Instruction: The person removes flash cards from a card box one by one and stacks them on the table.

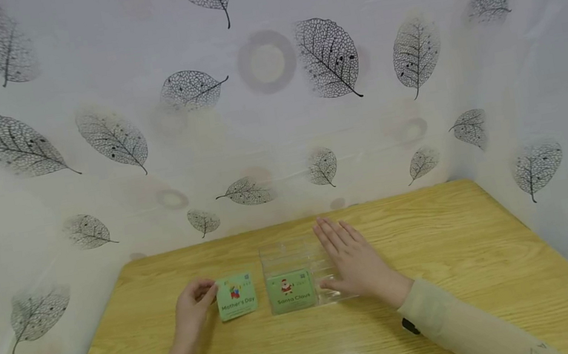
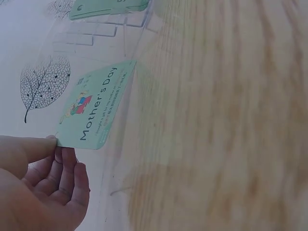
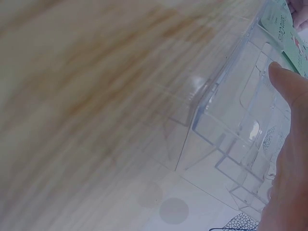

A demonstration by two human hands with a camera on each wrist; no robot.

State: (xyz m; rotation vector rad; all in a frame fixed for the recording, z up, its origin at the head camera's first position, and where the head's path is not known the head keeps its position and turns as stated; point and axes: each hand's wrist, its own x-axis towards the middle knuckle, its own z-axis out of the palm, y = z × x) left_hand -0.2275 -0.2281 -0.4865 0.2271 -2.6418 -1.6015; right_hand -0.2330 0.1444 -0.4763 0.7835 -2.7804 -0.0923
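Note:
My left hand (image 1: 191, 308) pinches the edge of a green "Mother's Day" card (image 1: 236, 298) between thumb and fingers. In the left wrist view the card (image 2: 98, 106) is raised at a tilt, its printed face showing. To its right stands a clear plastic box (image 1: 284, 254) with compartments; green cards, a "Santa Claus" card (image 1: 293, 300) on top, lie in its near left compartment. My right hand (image 1: 354, 261) rests with straight fingers on the box's right side. The right wrist view shows the thumb (image 3: 284, 79) over the clear box (image 3: 226, 130), beside the green cards.
A wooden table (image 1: 438, 252) holds everything. Behind it hangs a white sheet (image 1: 276, 123) printed with dark leaves, which also rises along both sides. Light glares off the tabletop near the front.

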